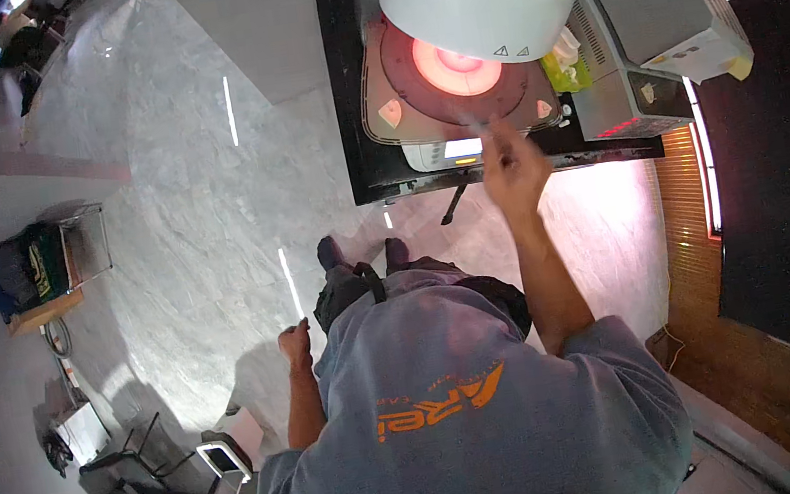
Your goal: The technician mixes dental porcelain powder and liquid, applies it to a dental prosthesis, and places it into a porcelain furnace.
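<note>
My right hand (515,167) reaches over the front edge of a dark, rounded plate (380,67), its fingers pinched together. Blur hides what, if anything, sits between the fingertips. A round disc (459,66) on the plate glows pinkish red beneath a large white domed head (481,7) with vent slots. Small pale pieces lie at the plate's front corners, one on the left (389,113) and one on the right (544,109). Below the plate's front edge is a white control panel (423,156) with a lit screen. My left hand (295,342) hangs low at my side, fingers curled closed.
The apparatus stands on a black table (350,102). To its right are a yellow-green packet (571,73), a grey machine (611,95) with red lights and a white box (709,51). A wooden slatted panel (684,206) stands farther right. Dark chair frames (142,459) are behind on the left.
</note>
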Demonstrator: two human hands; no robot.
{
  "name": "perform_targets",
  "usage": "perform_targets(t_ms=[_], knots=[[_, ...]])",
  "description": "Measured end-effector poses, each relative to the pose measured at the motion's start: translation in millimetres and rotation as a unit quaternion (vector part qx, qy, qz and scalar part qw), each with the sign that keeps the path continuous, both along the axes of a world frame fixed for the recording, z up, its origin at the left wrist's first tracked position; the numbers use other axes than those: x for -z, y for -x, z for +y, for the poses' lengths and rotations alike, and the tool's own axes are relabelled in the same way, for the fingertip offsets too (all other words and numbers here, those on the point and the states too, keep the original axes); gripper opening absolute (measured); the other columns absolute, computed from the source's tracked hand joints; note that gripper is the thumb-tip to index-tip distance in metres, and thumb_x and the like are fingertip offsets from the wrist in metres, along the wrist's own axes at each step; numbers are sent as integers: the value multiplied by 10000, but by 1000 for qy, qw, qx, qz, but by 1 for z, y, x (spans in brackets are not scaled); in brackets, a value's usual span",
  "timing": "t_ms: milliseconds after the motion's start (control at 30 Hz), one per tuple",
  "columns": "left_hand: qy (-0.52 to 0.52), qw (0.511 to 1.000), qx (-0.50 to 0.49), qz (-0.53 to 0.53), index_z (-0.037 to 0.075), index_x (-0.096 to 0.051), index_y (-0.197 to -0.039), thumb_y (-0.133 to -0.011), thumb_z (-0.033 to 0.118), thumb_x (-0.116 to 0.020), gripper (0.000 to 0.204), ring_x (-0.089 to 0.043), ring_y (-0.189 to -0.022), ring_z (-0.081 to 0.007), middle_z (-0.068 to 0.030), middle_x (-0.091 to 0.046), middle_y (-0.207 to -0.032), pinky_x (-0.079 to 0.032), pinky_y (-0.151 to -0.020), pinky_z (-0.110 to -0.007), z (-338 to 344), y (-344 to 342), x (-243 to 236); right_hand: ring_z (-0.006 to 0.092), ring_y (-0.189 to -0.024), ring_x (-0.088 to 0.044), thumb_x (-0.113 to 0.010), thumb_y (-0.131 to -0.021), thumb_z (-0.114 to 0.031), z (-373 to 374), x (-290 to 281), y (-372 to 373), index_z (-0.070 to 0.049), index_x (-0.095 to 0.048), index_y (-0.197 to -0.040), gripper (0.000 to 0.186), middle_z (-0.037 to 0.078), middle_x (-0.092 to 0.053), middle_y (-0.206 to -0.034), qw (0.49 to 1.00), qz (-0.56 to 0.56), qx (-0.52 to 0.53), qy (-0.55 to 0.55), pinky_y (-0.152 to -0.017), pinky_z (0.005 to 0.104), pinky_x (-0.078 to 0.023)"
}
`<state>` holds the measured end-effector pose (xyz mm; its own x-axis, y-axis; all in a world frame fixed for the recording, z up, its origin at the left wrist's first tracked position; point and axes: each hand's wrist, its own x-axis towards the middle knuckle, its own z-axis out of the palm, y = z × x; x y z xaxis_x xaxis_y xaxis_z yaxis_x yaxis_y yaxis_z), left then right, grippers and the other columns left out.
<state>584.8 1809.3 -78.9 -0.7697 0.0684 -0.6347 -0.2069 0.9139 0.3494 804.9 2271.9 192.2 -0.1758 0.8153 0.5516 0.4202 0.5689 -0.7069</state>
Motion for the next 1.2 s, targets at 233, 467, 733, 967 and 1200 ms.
perform_targets(t_ms=[233, 467, 733, 967, 1200], knots=[[-264, 886, 358, -130, -28, -730, -1039, -908, 425, -706, 472, -652, -817, -140, -77, -720, -855, -498, -741, -310, 187, -5, -190, 103, -703, -650, -618, -1012, -145, -119, 29, 8, 36, -686, -1141, 233, 73, -705, -824, 840, 167, -206, 474, -619, 260, -534], [-532, 766, 80, -350, 4, -499, -1432, -1065, 459, -432, 588, -638, -953, -149, -80, -666, -1166, -499, -831, -326, 246, -60, -214, 96, -751, -644, -553, -1054, -180, -138, 57, 45, -12, -669, -1099, 209, 44, -665, -848, 831, 171, -265, 459, -612, 246, -532], [-541, 795, -171, -215, 29, -592, -1046, -1049, 309, -533, 287, -469, -634, -136, 0, -484, -714, -439, -628, -313, 204, -15, -144, 230, -726, -696, -672, -933, -232, -102, 95, -14, 19, -707, -871, 261, 164, -678, -758, 893, -170, -279, 309, -646, 378, -550], [-247, 962, -109, -50, 35, -619, -821, -1013, 438, -499, 463, -429, -441, -131, -6, -425, -544, -357, -407, -306, 80, 31, -32, 288, -667, -700, -708, -835, -380, -14, 222, -101, -42, -773, -754, 353, 141, -730, -725, 875, -173, 36, 451, -672, 398, -543], [52, 943, 325, -43, 54, -616, -1213, -971, 612, -391, 649, -672, -853, -433, -269, -706, -965, -498, -761, -517, -50, 24, 109, 217, -639, -678, -717, -858, -265, -12, 360, -237, -27, -760, -836, 242, 119, -741, -806, 857, -192, 172, 447, -596, 372, -532]])
